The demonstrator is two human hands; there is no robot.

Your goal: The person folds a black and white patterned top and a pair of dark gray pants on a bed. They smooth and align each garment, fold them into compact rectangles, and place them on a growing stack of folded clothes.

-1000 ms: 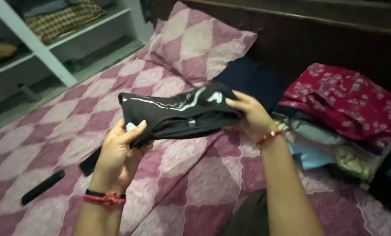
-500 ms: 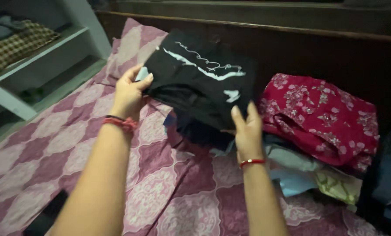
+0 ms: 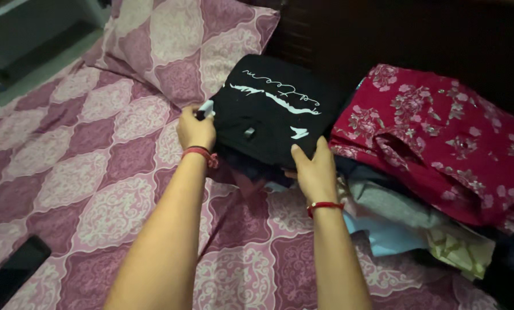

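Note:
A folded black garment [image 3: 271, 112] with white markings lies on a dark pile of clothes near the head of the bed. My left hand [image 3: 195, 131] grips its left edge, fingers curled around the fabric and a small white tag. My right hand [image 3: 314, 172] holds its near right corner, thumb on top. Both wrists wear red thread bands.
A pink and maroon patterned bedsheet [image 3: 84, 172] covers the bed, with a matching pillow [image 3: 182, 46] at the back. A red floral garment [image 3: 435, 126] tops a heap of folded clothes [image 3: 406, 224] on the right. A dark flat object [image 3: 13, 272] lies at the lower left.
Both hands carried the black garment away from me and lowered it onto the dark pile by the pillow. The view tilted down toward the bed.

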